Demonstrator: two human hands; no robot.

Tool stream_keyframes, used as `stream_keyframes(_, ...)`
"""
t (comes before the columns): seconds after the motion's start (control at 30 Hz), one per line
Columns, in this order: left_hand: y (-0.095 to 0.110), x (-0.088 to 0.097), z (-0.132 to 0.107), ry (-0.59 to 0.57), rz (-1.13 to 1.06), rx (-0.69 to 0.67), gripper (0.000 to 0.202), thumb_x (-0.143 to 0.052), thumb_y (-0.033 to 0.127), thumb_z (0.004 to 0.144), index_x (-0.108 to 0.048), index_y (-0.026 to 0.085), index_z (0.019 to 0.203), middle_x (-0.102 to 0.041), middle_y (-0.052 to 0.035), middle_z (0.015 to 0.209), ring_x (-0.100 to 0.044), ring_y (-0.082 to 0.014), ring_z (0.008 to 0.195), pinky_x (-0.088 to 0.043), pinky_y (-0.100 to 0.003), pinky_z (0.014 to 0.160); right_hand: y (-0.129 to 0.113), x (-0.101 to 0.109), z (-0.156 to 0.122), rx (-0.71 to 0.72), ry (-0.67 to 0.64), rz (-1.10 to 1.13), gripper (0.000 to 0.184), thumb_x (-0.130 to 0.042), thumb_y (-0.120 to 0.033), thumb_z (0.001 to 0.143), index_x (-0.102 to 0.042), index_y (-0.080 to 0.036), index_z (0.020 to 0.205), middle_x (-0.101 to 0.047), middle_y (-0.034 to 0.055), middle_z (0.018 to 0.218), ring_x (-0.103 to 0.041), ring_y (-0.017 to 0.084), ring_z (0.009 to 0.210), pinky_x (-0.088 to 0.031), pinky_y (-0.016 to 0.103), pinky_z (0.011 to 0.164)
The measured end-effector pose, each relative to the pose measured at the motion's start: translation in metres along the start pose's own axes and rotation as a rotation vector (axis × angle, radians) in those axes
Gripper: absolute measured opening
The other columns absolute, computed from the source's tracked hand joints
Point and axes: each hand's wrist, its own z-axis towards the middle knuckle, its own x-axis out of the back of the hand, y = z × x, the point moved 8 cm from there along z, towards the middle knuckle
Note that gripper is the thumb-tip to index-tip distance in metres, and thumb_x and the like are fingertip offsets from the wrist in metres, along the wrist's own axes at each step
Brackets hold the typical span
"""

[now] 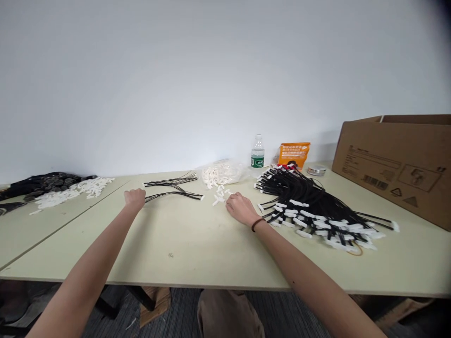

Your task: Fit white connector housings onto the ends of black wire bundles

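Note:
My left hand (pixel 134 198) is closed on the near end of a small bundle of black wires (pixel 176 193) that lies on the table and ends in a white connector. A second wire bundle (pixel 172 180) lies just behind it. My right hand (pixel 239 208) rests knuckles up beside several loose white connectors (pixel 220 195), its fingers curled; what they hold, if anything, is hidden. A clear bag of white connectors (pixel 221 172) sits behind them. A big heap of black wires with white connectors (pixel 313 206) lies to the right of my right hand.
A water bottle (pixel 257 152), an orange packet (pixel 293 155) and a tape roll (pixel 316 171) stand by the wall. A large cardboard box (pixel 398 162) fills the right side. Another pile of dark wires and white connectors (pixel 59 188) lies far left on the beige table (pixel 183 244).

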Motion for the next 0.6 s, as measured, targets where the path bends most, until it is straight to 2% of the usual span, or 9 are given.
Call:
stream_keyframes(0.13,-0.004,-0.009,0.004,-0.083,0.004,0.024,0.02,-0.068,0.009,0.044,-0.049,0.012,0.047,-0.061,-0.0173,0.067,-0.06,-0.0386,0.083,-0.043,-0.046,0.072,0.001,-0.001,0.0,-0.003,0.003,0.008,0.028,-0.036,-0.024,0.089,-0.063,-0.016,0.084,-0.061,0.0089,0.097,-0.048,0.021,0.098,-0.04,0.026,0.076)
stream_keyframes(0.23,-0.003,-0.013,0.006,-0.105,-0.008,0.017,0.021,-0.07,0.01,0.041,-0.05,0.012,0.048,-0.062,-0.0167,0.068,-0.061,-0.0384,0.081,-0.045,-0.045,0.069,0.001,-0.001,0.0,-0.001,0.001,0.002,0.029,-0.035,-0.024,0.089,-0.063,-0.016,0.085,-0.061,0.0092,0.097,-0.048,0.021,0.098,-0.04,0.027,0.076)
stream_keyframes(0.43,0.007,-0.014,0.007,-0.073,-0.022,-0.029,0.02,-0.07,0.029,0.049,-0.06,0.014,0.058,-0.064,-0.0183,0.075,-0.061,-0.0354,0.082,-0.045,-0.043,0.071,0.0,-0.002,0.0,-0.001,-0.018,0.011,0.03,-0.034,-0.024,0.09,-0.063,-0.016,0.088,-0.06,0.0099,0.099,-0.047,0.021,0.1,-0.04,0.027,0.08)
stream_keyframes(0.6,0.013,-0.012,0.007,-0.058,0.012,-0.045,0.022,-0.064,0.031,0.057,-0.064,0.014,0.071,-0.065,-0.0201,0.089,-0.059,-0.0346,0.089,-0.044,-0.042,0.075,0.003,-0.006,0.002,-0.001,-0.029,0.026,0.027,-0.037,-0.024,0.089,-0.062,-0.016,0.092,-0.058,0.0091,0.104,-0.045,0.02,0.104,-0.039,0.027,0.084)
